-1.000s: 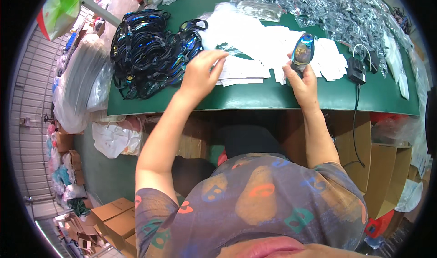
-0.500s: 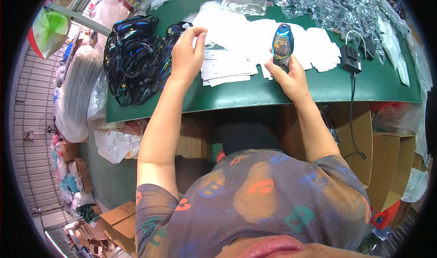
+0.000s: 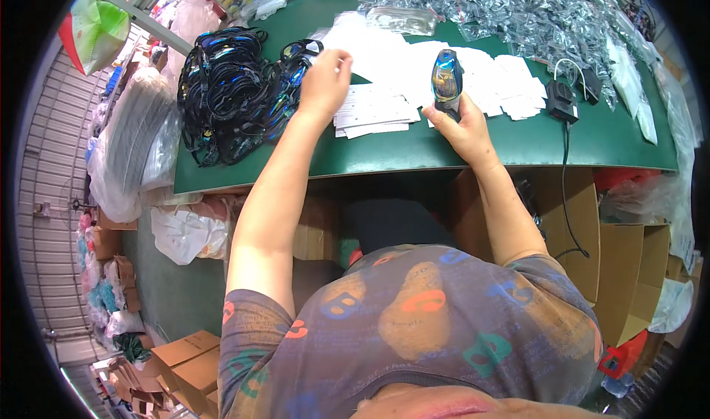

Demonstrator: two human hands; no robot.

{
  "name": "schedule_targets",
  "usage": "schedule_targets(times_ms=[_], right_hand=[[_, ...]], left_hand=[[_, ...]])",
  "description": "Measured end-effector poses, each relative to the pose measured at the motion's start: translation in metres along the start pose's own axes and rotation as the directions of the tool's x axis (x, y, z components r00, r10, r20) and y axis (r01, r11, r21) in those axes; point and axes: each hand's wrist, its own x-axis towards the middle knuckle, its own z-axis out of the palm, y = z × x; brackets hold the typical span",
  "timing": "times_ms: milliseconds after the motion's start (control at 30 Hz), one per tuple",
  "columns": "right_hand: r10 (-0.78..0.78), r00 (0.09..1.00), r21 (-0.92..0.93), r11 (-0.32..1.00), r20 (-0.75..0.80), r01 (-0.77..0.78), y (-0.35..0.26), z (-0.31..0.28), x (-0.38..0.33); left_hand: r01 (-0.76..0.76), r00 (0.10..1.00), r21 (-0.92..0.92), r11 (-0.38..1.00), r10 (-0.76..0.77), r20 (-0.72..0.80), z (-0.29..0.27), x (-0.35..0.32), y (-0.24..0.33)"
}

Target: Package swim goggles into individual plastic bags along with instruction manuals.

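My right hand (image 3: 464, 127) is closed around swim goggles (image 3: 447, 79) with shiny mirrored lenses and a dark frame, held upright above white paper cards. My left hand (image 3: 324, 86) hovers over the left edge of the card stacks (image 3: 376, 108), its fingers curled and the thumb near the forefinger. Anything between those fingertips is too small or blurred to make out. Just left of that hand lies a tangled heap of black-strapped goggles (image 3: 222, 97) with bluish and yellow glints. More white cards (image 3: 518, 86) lie beyond and right of the held goggles.
Across the far side of the green table (image 3: 370, 153) spreads a big heap of small clear plastic packets (image 3: 510, 12). A black adapter (image 3: 562, 101) with a hanging cable is at the right. Open cardboard boxes (image 3: 629, 271) stand below on the right; wrapped bundles (image 3: 129, 149) at the left.
My left hand has shifted slightly right and down, over the cards' left edge. My right hand with the goggles has come a little left and nearer, and the goggles have turned slightly.
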Motion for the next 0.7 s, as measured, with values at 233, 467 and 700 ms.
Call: schedule_targets(times_ms=[233,467,700], right_hand=[[0.031,0.999,0.004,1.000,0.041,-0.031,0.012,0.002,0.001],[-0.062,0.996,0.051,0.997,0.059,0.059,0.007,0.003,0.013],[-0.284,0.922,0.261,0.941,0.264,0.215,-0.027,0.047,-0.048]], left_hand=[[0.172,0.910,-0.870,0.463,-0.413,-0.040,-0.068,-0.081,0.021],[0.559,0.660,-0.827,0.058,-0.635,0.402,-0.087,-0.270,0.043],[0.590,0.552,-0.784,0.190,-0.804,0.221,-0.102,-0.379,0.048]])
